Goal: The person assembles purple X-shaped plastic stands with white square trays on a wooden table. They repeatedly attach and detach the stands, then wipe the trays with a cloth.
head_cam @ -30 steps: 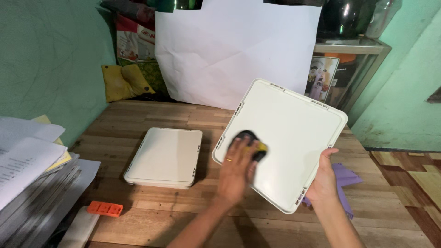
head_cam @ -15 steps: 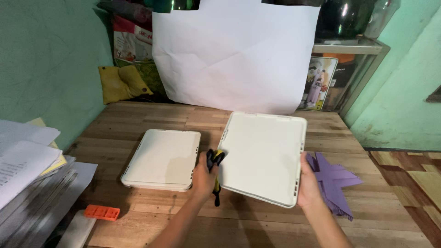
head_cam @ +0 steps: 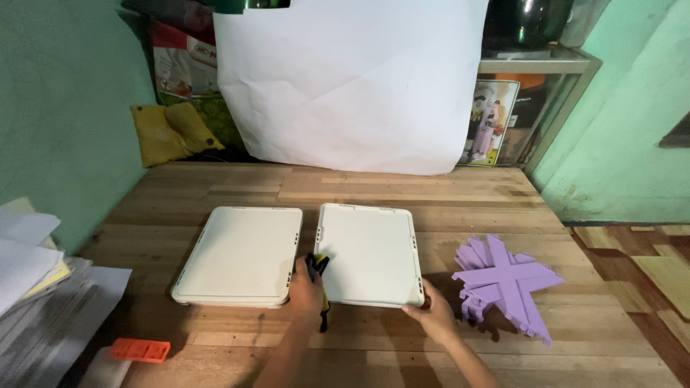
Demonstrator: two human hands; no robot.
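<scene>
On the wooden table [head_cam: 445, 190], seen from the head camera, two white square panels lie flat side by side, nearly touching along their inner edges. The right panel [head_cam: 368, 253] sits near the table's middle, with small slots along its rims; the left panel [head_cam: 241, 253] lies just beside it, toward the wall side of the table. The left hand [head_cam: 307, 293] rests at the near left corner of the right panel, in the gap between the two panels, its fingers curled shut around a black and yellow tool [head_cam: 318, 269] whose dark tip points down toward the table edge. The right hand [head_cam: 431, 315] is at the near right corner of the same panel, fingers bent and pinching its rim, thumb on top. A purple star-shaped stack [head_cam: 507, 284] lies on the table to the right, near the right hand but apart from the panel. An orange block [head_cam: 139, 350] lies close to the near left edge, next to a pile of papers [head_cam: 36, 280] that overhangs the left side. Behind the table a large white sheet [head_cam: 345, 86] leans upright against the wall, with a yellow cushion [head_cam: 169, 131] to its left and a shelf [head_cam: 546, 79] holding a framed picture to its right.
</scene>
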